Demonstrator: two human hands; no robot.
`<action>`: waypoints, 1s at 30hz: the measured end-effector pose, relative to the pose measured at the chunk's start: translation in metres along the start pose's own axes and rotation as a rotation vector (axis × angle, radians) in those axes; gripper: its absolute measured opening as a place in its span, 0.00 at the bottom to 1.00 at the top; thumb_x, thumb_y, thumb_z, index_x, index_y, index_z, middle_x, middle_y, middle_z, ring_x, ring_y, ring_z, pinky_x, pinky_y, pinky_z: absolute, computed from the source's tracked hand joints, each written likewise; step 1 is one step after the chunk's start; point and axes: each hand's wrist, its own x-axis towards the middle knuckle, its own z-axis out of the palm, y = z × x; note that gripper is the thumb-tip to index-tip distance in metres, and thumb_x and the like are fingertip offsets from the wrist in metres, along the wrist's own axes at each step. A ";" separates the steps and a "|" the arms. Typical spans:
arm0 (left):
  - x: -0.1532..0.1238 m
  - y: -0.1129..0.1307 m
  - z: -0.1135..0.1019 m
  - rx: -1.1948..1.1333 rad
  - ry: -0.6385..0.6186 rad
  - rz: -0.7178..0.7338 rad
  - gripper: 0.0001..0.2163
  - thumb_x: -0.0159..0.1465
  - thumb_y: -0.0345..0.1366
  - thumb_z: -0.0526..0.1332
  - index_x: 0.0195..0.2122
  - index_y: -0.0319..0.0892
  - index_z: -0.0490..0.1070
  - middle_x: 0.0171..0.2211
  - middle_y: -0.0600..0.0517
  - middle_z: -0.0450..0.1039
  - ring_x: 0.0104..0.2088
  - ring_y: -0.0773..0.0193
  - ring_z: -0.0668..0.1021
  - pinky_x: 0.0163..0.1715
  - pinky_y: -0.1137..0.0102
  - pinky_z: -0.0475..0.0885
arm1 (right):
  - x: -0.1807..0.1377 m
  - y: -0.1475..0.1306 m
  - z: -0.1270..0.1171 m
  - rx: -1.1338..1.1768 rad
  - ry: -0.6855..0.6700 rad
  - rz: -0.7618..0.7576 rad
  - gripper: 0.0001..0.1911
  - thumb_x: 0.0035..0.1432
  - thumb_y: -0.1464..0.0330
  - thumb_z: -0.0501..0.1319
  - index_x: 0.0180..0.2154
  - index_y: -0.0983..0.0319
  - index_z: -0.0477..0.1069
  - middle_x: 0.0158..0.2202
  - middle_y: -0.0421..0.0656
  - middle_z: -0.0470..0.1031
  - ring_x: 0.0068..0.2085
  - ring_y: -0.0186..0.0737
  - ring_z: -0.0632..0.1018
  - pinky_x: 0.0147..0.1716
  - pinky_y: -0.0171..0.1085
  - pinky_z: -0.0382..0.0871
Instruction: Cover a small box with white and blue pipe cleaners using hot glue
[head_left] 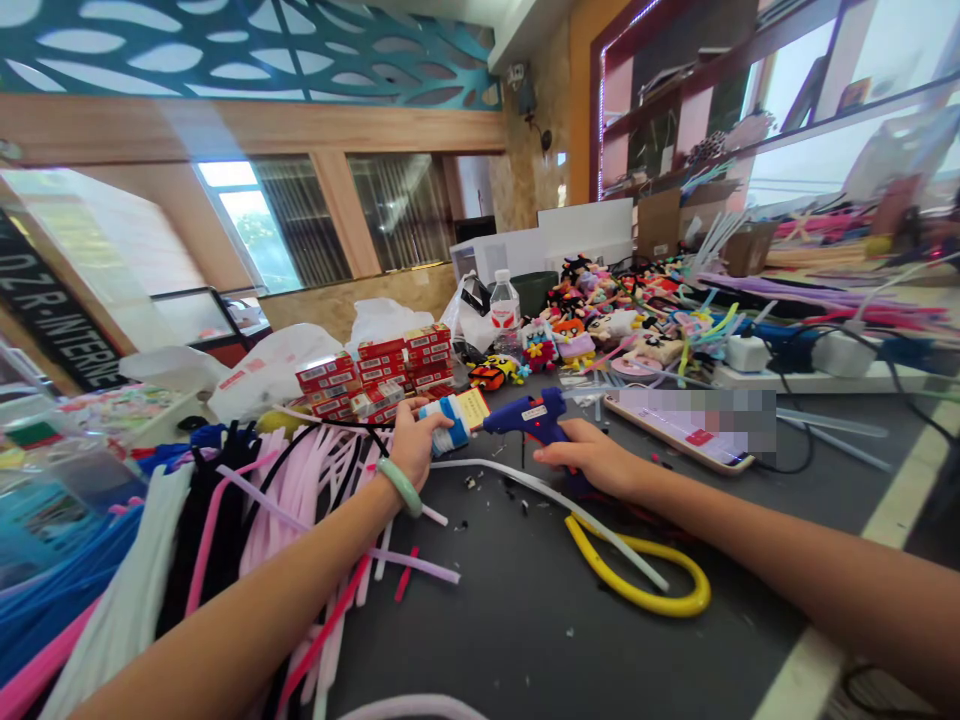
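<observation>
My left hand (416, 440), a green bangle at its wrist, is closed on a small boxy piece (450, 425). Blue and white fuzzy bands cover it, with a pale yellow printed panel at one end. In my right hand (592, 455) is a blue hot glue gun (532, 415), its nozzle pointing left at the yellow panel. Whether the tip touches the panel I cannot tell. Below the hands, a white fuzzy stem (555, 490) crosses the dark table (510, 620). A yellow stem (697, 600) lies bent in a loop on the right.
Stacked red boxes (382, 370) stand behind my left hand. Bundled pink stems (281, 480) and white stems (135, 580) fill the left side. A phone (675, 430) lies right of the glue gun, near a power strip (825, 380). Fuzzy dolls (592, 290) and a bottle (504, 310) sit behind.
</observation>
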 end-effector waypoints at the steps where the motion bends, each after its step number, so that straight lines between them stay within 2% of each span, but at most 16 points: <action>1: 0.000 0.000 0.000 -0.001 0.002 -0.001 0.21 0.39 0.29 0.64 0.34 0.43 0.58 0.29 0.58 0.63 0.26 0.69 0.70 0.23 0.75 0.67 | 0.000 0.000 0.000 -0.001 -0.001 -0.002 0.13 0.38 0.57 0.58 0.19 0.59 0.60 0.17 0.36 0.60 0.22 0.33 0.61 0.22 0.35 0.52; 22: 0.000 0.000 0.000 0.019 -0.008 -0.008 0.21 0.38 0.27 0.63 0.34 0.44 0.59 0.29 0.58 0.62 0.25 0.69 0.70 0.22 0.75 0.67 | 0.000 0.000 -0.001 0.004 0.033 -0.031 0.13 0.39 0.58 0.59 0.17 0.60 0.61 0.17 0.35 0.60 0.22 0.33 0.61 0.23 0.35 0.53; 30: 0.001 -0.001 0.000 0.040 -0.024 0.002 0.20 0.39 0.30 0.63 0.34 0.43 0.59 0.30 0.58 0.62 0.26 0.69 0.70 0.23 0.75 0.67 | 0.001 0.003 -0.002 0.009 0.034 -0.043 0.12 0.40 0.59 0.61 0.21 0.61 0.66 0.18 0.36 0.63 0.23 0.34 0.63 0.23 0.34 0.53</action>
